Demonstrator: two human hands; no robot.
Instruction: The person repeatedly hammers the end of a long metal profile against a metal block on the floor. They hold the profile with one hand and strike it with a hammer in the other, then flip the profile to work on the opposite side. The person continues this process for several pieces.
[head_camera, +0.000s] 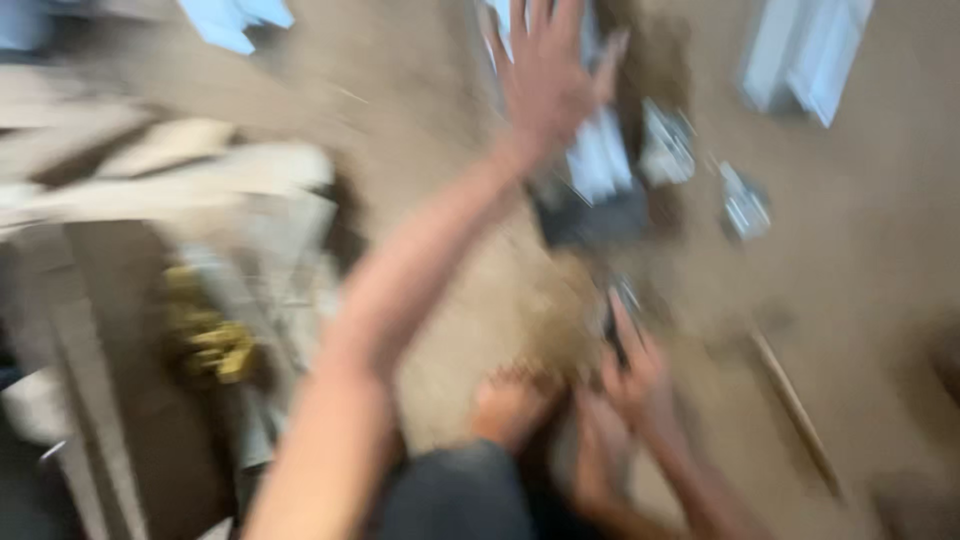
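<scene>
The whole view is smeared by motion. My left arm stretches forward over a brown floor (880, 250), and my left hand (548, 75) is open with fingers spread, above a pale flat sheet (598, 160) and a dark flat item (590, 218). My right hand (632, 375) is low near the middle, beside my bare foot (510, 400). A thin dark thing (613, 322) shows at its fingertips, but the blur hides whether the hand grips it.
Two small clear bags with shiny parts (667, 145) (745, 205) lie right of the left hand. A thin wooden stick (795, 410) is at the lower right. Pale boards (170, 175) and a yellow object (212, 340) are at the left. White panels (805, 55) lie at the top right.
</scene>
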